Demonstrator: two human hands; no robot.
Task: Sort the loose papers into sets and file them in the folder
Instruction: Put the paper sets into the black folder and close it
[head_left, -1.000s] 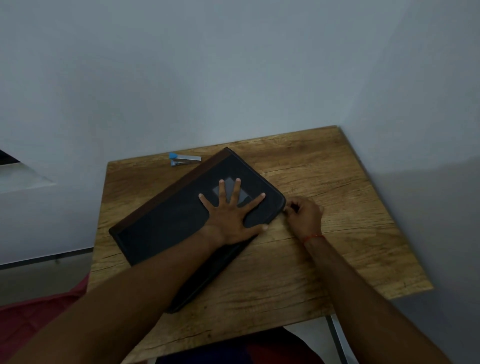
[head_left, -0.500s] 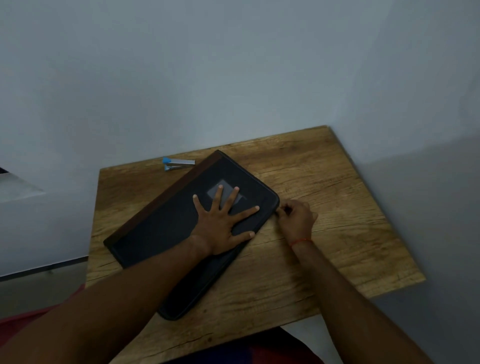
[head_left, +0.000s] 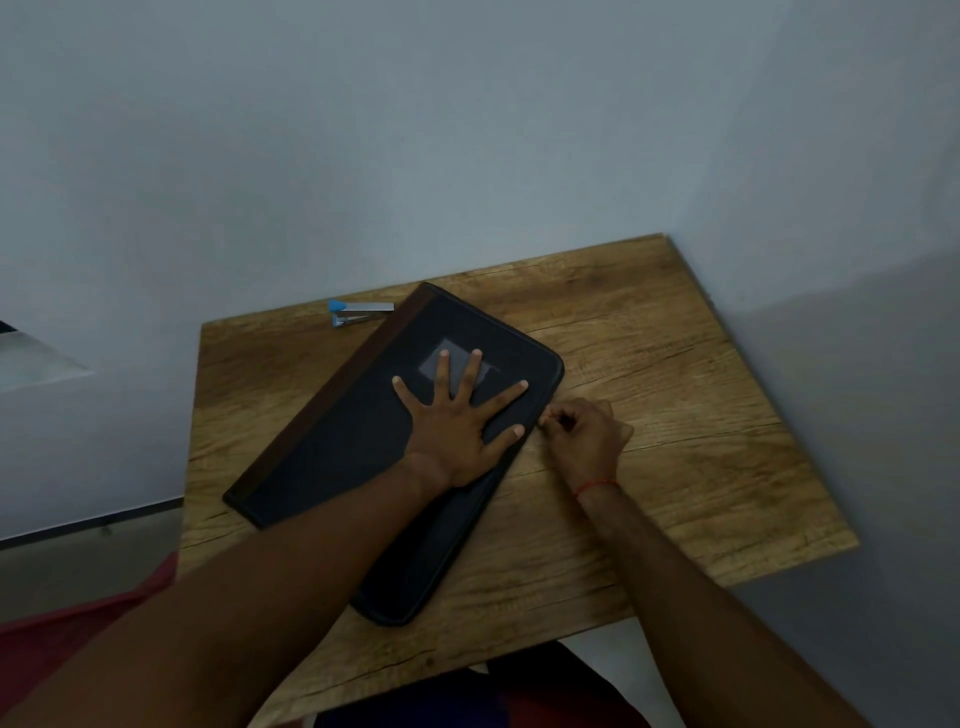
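A black zip folder (head_left: 332, 457) with a brown spine lies closed and diagonal on the wooden table (head_left: 675, 364). My left hand (head_left: 457, 415) presses flat on its cover, fingers spread over a grey label patch. My right hand (head_left: 584, 434) sits at the folder's right edge, just below the rounded far corner. Its curled fingers pinch something small there, which looks like the zipper pull. No loose papers are in view.
A blue and silver stapler (head_left: 358, 313) lies near the table's back edge, left of the folder's far corner. Grey walls close in behind and to the right of the table. Bare wood shows right of my right hand.
My right hand's pinch has slid from the folder's far corner a little down its right edge toward me. The left hand stays pressed flat on the cover.
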